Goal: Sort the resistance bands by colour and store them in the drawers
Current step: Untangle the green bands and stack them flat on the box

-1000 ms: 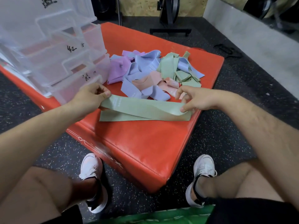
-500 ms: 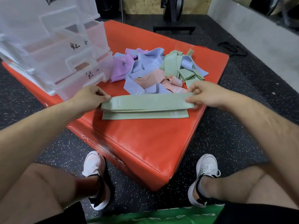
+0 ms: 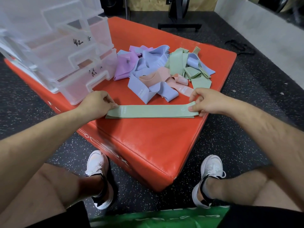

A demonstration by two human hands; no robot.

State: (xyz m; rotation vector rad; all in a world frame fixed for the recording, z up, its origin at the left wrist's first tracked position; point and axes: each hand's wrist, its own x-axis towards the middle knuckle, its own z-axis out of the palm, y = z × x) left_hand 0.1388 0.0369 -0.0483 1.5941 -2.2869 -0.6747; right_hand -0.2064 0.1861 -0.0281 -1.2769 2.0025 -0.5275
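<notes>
- The green band (image 3: 151, 111) is a long, flat strip of woven fabric with small pale print near each end. It lies straight across the front of the worktop (image 3: 148, 145).
- The left hand (image 3: 97, 102) pinches its left end with curled fingers, and the right hand (image 3: 207, 101) pinches its right end in the same way.
- The edge of a second green strip (image 3: 148, 117) shows just beneath it.
- Behind them is a loose pile of bands (image 3: 158, 69) in purple, lilac-blue, peach and green, folded and looped over one another.
- The clear plastic drawers (image 3: 69, 63) stand at the left rear, with handwritten marks on their fronts.
- Half a second ago the top band was held slightly raised and askew over the lower strip. Now it lies flat, squared up on top of it.
- The worktop is an orange padded block with a smooth, leather-like skin and stitched seams.
- It stands on a black speckled rubber floor (image 3: 230, 137).
- White shoes (image 3: 98, 163) rest on the floor in front, and a black metal stand (image 3: 179, 25) is behind.
</notes>
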